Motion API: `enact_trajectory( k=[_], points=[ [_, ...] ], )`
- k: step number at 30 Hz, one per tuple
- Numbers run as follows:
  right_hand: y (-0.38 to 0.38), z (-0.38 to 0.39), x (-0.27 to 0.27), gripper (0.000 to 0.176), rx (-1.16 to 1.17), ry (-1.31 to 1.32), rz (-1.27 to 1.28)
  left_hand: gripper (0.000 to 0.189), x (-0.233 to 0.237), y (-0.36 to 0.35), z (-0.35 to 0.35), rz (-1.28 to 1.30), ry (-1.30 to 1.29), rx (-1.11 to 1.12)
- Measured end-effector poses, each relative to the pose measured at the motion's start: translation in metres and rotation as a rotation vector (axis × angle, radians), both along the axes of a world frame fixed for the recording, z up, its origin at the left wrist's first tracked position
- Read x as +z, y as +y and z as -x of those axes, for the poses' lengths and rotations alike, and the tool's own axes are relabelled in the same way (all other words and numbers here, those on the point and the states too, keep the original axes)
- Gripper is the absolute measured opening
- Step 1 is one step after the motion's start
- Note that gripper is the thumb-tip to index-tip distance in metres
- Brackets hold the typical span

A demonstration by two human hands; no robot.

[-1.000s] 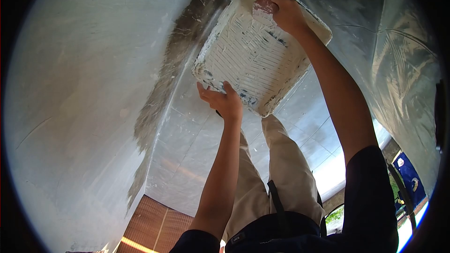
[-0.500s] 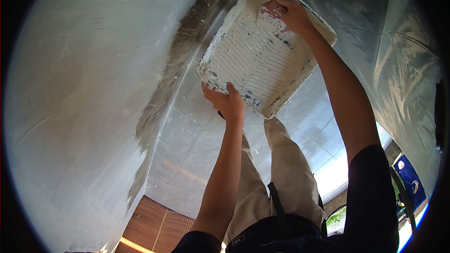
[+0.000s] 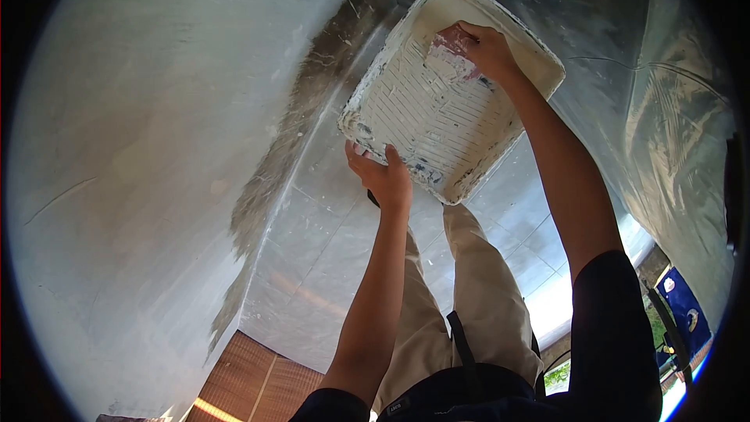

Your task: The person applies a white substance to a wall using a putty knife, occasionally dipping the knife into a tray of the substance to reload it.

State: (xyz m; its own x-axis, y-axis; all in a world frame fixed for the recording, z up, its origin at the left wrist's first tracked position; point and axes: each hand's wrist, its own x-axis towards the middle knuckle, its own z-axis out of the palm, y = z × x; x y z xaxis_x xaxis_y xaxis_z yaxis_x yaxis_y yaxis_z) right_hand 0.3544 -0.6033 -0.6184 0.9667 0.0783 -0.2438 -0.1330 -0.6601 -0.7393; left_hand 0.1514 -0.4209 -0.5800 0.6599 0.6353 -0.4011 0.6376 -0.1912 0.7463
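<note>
A white ribbed paint tray (image 3: 422, 109), smeared with white paste, is held out in front of me. My left hand (image 3: 383, 176) grips its near rim from below. My right hand (image 3: 486, 51) reaches into the deep end of the tray and is closed on a small scraper (image 3: 451, 48) with a reddish blade pressed against the ribs. My legs in beige trousers (image 3: 476, 297) stand below the tray.
A white plastered wall (image 3: 156, 148) fills the left, with a rough grey unfinished strip (image 3: 289, 141) where it meets the tiled floor (image 3: 328, 266). Plastic sheeting (image 3: 672, 133) covers the right side. A brown slatted panel (image 3: 250, 379) lies at the bottom.
The tray and both hands have shifted slightly to the right and down in view. The right hand has drawn the scraper a little along the tray's ribs.
</note>
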Motion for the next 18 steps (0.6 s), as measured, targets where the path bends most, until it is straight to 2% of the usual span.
enact_trajectory(
  k=[6, 8, 10, 12, 14, 16, 18],
  points=[
    [0.000, 0.017, -0.007, 0.040, 0.015, 0.031, -0.004, 0.079, -0.013, 0.004, 0.008, -0.031, -0.082, -0.031],
    [0.003, 0.027, -0.003, 0.039, 0.042, 0.029, -0.005, 0.077, -0.014, 0.005, 0.010, -0.117, -0.084, -0.067],
    [0.007, 0.036, 0.013, 0.038, 0.073, 0.021, -0.007, 0.076, -0.013, 0.007, 0.011, -0.140, -0.090, -0.072],
    [0.013, 0.043, 0.031, 0.036, 0.073, 0.135, -0.034, 0.075, -0.009, 0.011, 0.014, -0.170, -0.092, -0.075],
    [0.015, 0.051, 0.018, 0.034, 0.023, 0.102, -0.096, 0.073, 0.001, 0.016, 0.015, -0.212, -0.073, -0.142],
    [0.021, 0.058, 0.032, 0.034, -0.104, 0.374, -0.510, 0.071, 0.017, 0.024, 0.011, -0.245, -0.104, -0.170],
    [0.028, 0.060, 0.043, 0.036, -0.048, 0.329, -0.544, 0.070, 0.035, 0.032, 0.007, -0.283, -0.129, -0.193]
  ],
)
